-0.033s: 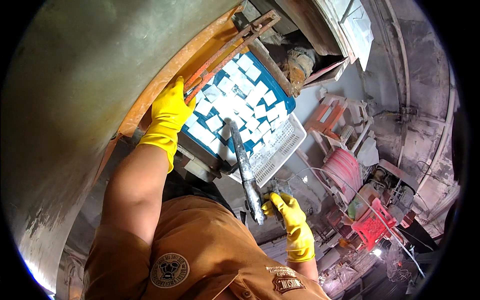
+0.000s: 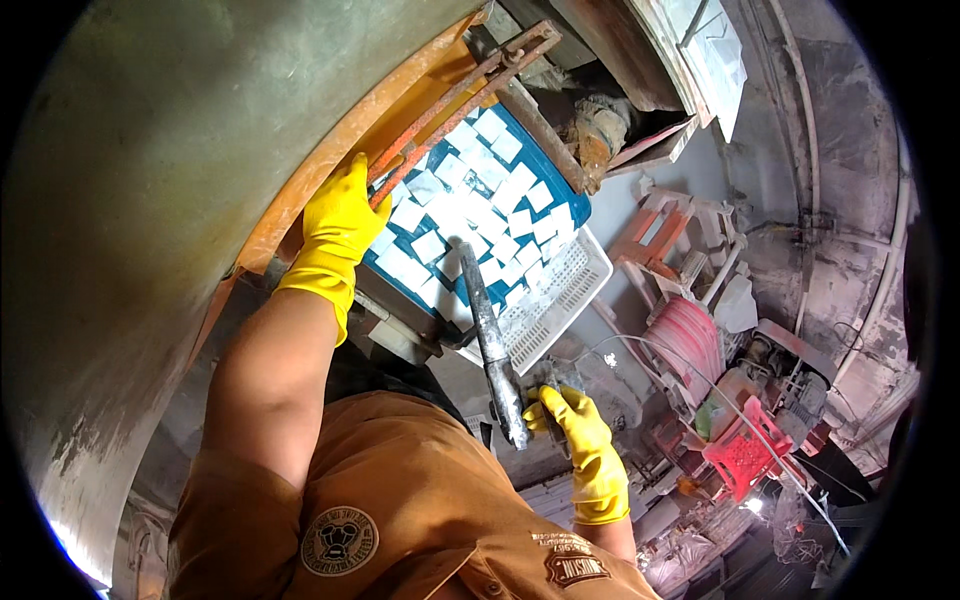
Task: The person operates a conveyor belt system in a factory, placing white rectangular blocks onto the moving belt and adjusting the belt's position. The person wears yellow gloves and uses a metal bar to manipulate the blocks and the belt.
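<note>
My left hand, in a yellow glove, reaches up and grips the lower end of a rusty red double bar beside a blue tray. The tray is full of small white rectangular pieces. My right hand, also in a yellow glove, is closed on the near end of a grey metal bar. That bar's far tip rests among the white pieces in the tray. A white perforated plastic basket lies under the tray's right side.
A big grey drum wall with an orange rim fills the left. A pink coiled hose, a red crate, machine parts and cables clutter the floor to the right. My orange shirt is at the bottom.
</note>
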`<control>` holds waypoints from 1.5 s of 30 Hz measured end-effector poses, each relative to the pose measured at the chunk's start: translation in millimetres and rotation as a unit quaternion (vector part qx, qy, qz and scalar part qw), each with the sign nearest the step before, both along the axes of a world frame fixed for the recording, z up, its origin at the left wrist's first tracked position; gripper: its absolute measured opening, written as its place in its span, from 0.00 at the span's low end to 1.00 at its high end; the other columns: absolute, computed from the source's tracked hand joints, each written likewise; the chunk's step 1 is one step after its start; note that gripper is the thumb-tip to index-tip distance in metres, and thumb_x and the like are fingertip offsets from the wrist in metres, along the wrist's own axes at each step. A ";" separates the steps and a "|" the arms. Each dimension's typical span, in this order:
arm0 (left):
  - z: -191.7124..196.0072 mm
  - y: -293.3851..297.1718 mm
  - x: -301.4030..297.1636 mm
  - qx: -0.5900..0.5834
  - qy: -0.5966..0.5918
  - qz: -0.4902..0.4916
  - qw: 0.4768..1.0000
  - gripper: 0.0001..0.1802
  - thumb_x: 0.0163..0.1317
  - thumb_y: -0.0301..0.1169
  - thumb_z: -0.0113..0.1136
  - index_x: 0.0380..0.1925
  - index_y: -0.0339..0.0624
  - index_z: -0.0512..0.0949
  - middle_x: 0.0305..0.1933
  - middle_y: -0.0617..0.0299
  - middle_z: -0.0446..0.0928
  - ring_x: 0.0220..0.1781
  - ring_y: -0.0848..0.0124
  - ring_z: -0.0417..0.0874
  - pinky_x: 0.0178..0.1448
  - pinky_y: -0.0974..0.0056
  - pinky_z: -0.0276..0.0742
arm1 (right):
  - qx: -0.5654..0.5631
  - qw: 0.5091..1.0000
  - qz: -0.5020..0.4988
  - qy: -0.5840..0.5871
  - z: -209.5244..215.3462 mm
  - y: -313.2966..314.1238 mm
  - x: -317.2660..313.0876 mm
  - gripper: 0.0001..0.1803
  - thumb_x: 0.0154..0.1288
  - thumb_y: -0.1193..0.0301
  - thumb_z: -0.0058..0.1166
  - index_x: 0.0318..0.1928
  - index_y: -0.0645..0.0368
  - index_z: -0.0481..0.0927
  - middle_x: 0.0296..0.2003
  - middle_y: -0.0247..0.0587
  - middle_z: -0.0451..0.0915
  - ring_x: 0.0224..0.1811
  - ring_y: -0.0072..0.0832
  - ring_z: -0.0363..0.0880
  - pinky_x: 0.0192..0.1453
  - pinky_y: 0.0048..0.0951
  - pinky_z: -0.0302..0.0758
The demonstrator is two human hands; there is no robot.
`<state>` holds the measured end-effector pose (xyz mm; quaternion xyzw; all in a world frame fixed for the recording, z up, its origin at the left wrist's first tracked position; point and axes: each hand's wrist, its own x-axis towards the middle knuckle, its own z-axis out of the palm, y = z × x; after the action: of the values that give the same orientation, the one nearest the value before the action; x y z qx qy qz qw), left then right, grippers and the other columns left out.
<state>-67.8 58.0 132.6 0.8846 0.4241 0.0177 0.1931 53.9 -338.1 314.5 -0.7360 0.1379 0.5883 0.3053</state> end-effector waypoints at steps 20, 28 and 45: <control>28.3 18.4 -2.7 0.001 0.041 -0.007 0.999 0.41 0.59 0.51 0.68 0.67 0.38 0.73 0.59 0.42 0.81 0.60 0.45 0.83 0.65 0.52 0.78 | 0.038 0.999 -0.010 0.024 14.9 10.3 -12.4 0.29 0.75 0.55 0.59 0.57 0.73 0.81 0.39 0.47 0.87 0.40 0.33 0.86 0.50 0.32 0.83; 21.6 18.2 -4.7 0.005 0.024 -0.005 1.000 0.41 0.59 0.50 0.68 0.66 0.35 0.73 0.57 0.42 0.82 0.57 0.45 0.84 0.63 0.52 0.79 | 0.031 0.999 0.001 0.023 9.8 11.3 -12.1 0.29 0.75 0.54 0.60 0.56 0.72 0.81 0.39 0.47 0.87 0.40 0.33 0.86 0.50 0.32 0.83; 37.6 26.8 0.0 -0.035 0.056 -0.002 0.998 0.42 0.56 0.49 0.70 0.67 0.37 0.71 0.61 0.41 0.80 0.62 0.46 0.82 0.67 0.53 0.76 | 0.008 0.999 0.045 0.012 17.9 29.4 -3.1 0.27 0.74 0.55 0.60 0.55 0.71 0.81 0.40 0.46 0.87 0.41 0.32 0.86 0.50 0.32 0.83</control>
<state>-67.8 84.7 170.2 0.8778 0.4330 -0.0473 0.1993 50.8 -308.7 332.3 -0.7319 0.1037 0.6112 0.2830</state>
